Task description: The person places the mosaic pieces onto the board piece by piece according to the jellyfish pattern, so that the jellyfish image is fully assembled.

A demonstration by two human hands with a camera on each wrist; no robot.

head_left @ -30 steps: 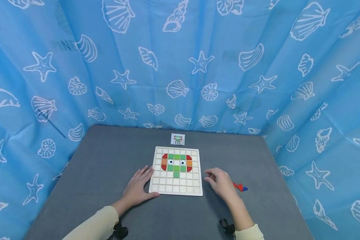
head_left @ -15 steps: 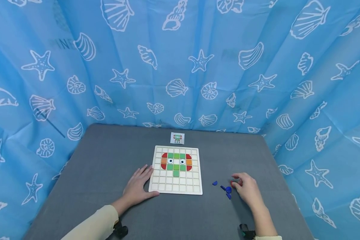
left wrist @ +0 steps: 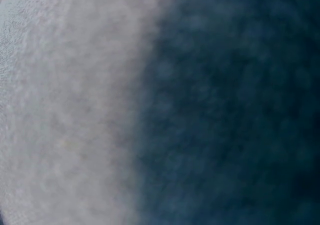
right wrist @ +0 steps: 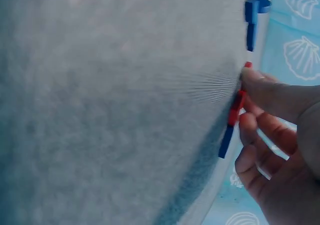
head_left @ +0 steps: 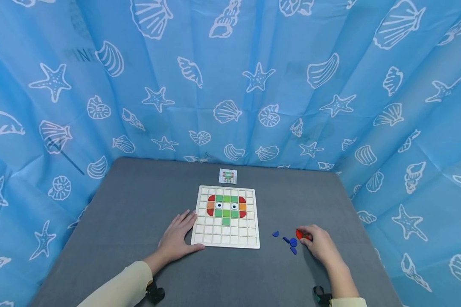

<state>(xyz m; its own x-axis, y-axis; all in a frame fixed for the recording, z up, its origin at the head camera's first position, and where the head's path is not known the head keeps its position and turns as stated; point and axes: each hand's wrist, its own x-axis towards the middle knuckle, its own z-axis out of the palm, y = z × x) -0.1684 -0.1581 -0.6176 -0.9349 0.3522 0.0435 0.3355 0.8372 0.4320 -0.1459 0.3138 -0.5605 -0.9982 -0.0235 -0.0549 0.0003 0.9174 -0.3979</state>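
Observation:
My left hand [head_left: 176, 238] rests on the table, its spread fingers and thumb along the left edge of a white square grid board [head_left: 234, 239]. Set in the board are green, red and orange tiles [head_left: 226, 206] and two eye tiles [head_left: 234, 207], forming a face-like pattern. To the right of the board, the thumb and index finger of my right hand [head_left: 323, 246] pinch a small red piece [head_left: 299, 233] at the tabletop. More red and a dark blue piece [right wrist: 226, 141] show beneath these fingers in the right wrist view. The left wrist view is only blurred cloth.
Several loose blue pieces [head_left: 293, 242] lie between the board and my right hand. A small printed card [head_left: 228, 176] with a similar pattern lies behind the board. The grey table [head_left: 157, 183] is bordered by a blue shell-print curtain [head_left: 230, 85].
My right hand has moved from the board's right side out to the loose pieces, uncovering the blue ones. Lately it shifted slightly nearer me, showing more red. The left hand has stayed put.

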